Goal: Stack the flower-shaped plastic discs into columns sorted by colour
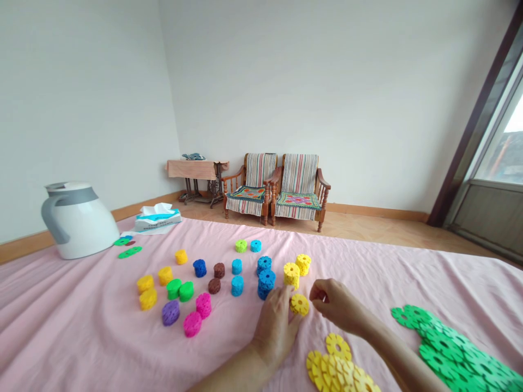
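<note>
My left hand (278, 321) curves round a short stack of yellow snowflake discs (299, 305), with its fingers and thumb at the stack's left and near sides. Just right of that stack, my right hand (337, 302) has curled fingers, and no disc shows in it. Two taller yellow stacks (291, 275) stand behind. Blue stacks (267, 283) are left of them, close to my left fingers. Loose yellow discs (337, 373) lie in a heap nearer to me, below both hands.
Green discs (457, 348) spread in a heap at right. Pink (192, 324), purple (170, 313), brown (214, 286) and orange-yellow (147, 299) stacks stand left on the pink cloth (102, 348). A jug (85, 223) and tissue pack (157, 220) are far left. Two chairs (300, 185) stand beyond.
</note>
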Demonstrator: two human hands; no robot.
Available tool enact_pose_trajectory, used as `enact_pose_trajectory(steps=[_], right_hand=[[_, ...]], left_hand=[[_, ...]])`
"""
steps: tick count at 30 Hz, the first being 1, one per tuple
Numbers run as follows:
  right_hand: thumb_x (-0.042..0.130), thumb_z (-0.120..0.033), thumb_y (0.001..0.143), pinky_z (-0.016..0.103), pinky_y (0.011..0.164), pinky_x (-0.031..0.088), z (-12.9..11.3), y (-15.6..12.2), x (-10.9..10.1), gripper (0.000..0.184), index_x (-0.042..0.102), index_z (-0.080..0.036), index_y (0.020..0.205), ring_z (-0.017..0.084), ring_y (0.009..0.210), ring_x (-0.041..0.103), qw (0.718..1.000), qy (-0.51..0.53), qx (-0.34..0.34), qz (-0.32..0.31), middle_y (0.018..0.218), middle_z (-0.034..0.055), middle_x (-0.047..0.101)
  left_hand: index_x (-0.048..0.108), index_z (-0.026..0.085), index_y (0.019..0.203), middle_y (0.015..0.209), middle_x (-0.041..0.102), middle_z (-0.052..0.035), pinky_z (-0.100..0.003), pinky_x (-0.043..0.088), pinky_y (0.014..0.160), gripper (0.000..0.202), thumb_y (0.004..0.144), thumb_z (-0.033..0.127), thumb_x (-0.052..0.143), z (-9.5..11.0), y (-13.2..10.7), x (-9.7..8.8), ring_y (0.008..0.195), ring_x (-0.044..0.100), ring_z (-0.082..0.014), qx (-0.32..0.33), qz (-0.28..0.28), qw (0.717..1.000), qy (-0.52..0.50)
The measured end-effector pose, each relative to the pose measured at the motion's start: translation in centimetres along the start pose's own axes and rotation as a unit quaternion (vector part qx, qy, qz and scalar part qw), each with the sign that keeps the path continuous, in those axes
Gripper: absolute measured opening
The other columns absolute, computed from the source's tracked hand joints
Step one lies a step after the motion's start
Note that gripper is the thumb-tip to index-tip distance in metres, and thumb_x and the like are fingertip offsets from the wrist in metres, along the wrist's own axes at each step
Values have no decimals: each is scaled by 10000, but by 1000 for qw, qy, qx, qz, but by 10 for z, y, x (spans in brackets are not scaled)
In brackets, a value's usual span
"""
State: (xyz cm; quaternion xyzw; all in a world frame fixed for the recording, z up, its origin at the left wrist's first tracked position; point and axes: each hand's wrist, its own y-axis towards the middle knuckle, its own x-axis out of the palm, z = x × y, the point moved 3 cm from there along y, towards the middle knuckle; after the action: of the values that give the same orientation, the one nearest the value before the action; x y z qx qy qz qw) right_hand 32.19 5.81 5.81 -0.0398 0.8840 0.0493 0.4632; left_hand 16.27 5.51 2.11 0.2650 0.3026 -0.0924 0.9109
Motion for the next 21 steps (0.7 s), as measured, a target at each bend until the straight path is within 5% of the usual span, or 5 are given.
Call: enact_pose_trajectory(steps=[3,7,15,21], right_hand=[[622,-212,618,221,583,372,-10,-17,-15,150,625,-195,766,141,713,552,985,-15,-47,-164,788,13,625],[744,-271,504,240,617,379,-22,-33,-19,396,623,-223,878,152,737,531,959,-71,-91,-260,885,7,604],[736,-241,508,241,605,368,-35,-31,0,325,613,-203,807,153,707,506,950,-99,-114,-275,775,-3,586],[602,-142,604,190,509,312,-13,-17,-12,97,510,-171,615,72,567,435,972,55,-54,-220,606,-47,490]], left_hand=[[516,217,1110,1059,578,-41,-353,409,901,463,677,54,506,1,0,0,1034,489,-221,-3,-2,1000,2],[525,224,1104,1061,580,-35,-345,402,903,482,658,44,497,-1,0,0,1034,485,-218,-9,1,1000,0],[512,220,1113,1049,574,-34,-334,388,896,492,659,33,504,-3,0,2,1015,485,-210,-9,-3,1000,11],[511,214,1086,1019,578,-25,-332,400,879,467,658,26,505,0,0,1,988,495,-201,-2,-7,1000,0]])
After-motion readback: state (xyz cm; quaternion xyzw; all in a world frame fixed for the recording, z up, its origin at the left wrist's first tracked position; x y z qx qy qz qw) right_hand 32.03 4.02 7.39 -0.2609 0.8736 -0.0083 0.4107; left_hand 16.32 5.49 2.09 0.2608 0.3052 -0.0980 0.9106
